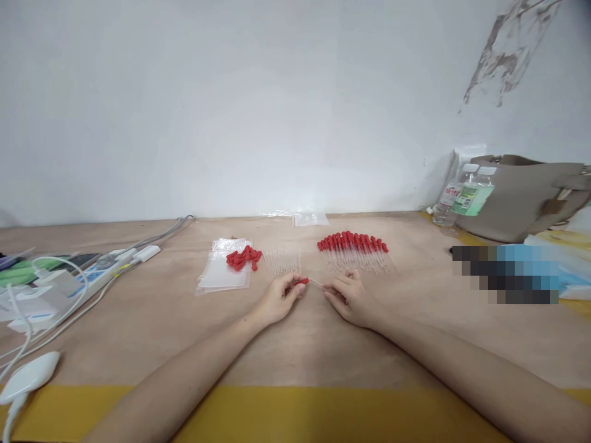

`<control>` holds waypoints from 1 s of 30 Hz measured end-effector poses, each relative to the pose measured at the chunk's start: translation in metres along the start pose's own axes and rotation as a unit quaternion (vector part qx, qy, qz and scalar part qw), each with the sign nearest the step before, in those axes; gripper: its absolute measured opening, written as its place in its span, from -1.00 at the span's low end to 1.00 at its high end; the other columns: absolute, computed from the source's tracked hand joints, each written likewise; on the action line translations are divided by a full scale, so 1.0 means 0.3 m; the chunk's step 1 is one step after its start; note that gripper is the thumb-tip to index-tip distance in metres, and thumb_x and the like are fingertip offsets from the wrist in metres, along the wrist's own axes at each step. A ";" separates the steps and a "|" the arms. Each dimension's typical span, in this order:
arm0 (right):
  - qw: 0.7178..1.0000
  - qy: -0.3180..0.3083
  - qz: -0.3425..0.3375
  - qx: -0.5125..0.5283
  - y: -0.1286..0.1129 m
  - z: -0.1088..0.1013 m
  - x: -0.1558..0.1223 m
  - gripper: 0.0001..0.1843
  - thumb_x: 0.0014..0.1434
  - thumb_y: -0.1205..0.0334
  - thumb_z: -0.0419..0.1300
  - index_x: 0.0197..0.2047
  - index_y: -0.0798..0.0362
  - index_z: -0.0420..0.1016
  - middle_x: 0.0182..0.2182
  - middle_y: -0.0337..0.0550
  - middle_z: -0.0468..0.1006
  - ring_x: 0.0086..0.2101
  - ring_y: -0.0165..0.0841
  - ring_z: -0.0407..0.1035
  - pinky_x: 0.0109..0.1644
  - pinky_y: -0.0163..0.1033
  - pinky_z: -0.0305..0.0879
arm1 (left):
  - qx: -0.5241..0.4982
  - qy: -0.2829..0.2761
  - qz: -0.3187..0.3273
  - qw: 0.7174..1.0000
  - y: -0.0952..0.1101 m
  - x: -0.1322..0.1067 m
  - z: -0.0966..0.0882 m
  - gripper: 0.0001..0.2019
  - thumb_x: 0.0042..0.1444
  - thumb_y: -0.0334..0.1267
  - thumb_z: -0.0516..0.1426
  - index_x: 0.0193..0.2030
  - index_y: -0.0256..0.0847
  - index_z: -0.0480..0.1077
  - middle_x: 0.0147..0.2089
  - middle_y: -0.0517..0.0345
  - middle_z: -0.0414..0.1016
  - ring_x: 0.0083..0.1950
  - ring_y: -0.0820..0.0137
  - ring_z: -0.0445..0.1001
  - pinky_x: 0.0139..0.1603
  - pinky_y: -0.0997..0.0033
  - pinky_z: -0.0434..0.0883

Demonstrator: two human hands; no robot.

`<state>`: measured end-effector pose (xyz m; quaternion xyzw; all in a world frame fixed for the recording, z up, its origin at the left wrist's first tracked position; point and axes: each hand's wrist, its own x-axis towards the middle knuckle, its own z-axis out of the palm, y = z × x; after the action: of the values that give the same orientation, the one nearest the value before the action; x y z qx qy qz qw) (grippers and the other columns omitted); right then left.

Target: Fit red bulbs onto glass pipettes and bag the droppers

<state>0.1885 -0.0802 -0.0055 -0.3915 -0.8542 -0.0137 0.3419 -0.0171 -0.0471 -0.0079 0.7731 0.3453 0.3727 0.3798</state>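
Observation:
Between the thumb and fingers of my left hand (286, 298) is a red rubber bulb (301, 281). A thin clear dropper tube (316, 283) runs from the bulb to my right hand (351, 298), whose fingertips pinch its other end. Just beyond my left hand lies a row of bare clear tubes (282, 259). Loose red bulbs (244, 257) are heaped on white plastic bags (222, 278) to the left. Past my right hand, droppers with red bulbs (353, 241) lie side by side in a fanned row, bulbs toward the wall.
At the left are a power strip (95, 271), chargers, cables and a white plug-like device (30, 376). A small clear bag (311, 219) lies by the wall. Two plastic bottles (474, 192) and a grey handbag (530, 197) stand at the right, near a pixelated patch.

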 end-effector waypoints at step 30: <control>0.997 -0.044 -0.040 -0.050 -0.021 -0.021 0.015 -0.70 0.18 0.26 -0.08 -0.38 0.05 0.46 -0.52 -0.19 0.44 -0.52 -0.45 0.15 -0.26 -0.20 -0.09 | 0.232 -0.038 0.117 0.965 0.052 -0.039 -0.017 -0.82 0.12 -0.21 0.00 -0.27 -0.23 0.36 -0.37 0.14 0.41 -0.37 0.45 0.34 -0.33 0.47 0.27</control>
<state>0.1858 -0.0835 0.0035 -0.3737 -0.8817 -0.0533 0.2833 -0.0232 -0.0623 0.0040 0.8885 0.3150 0.2949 0.1564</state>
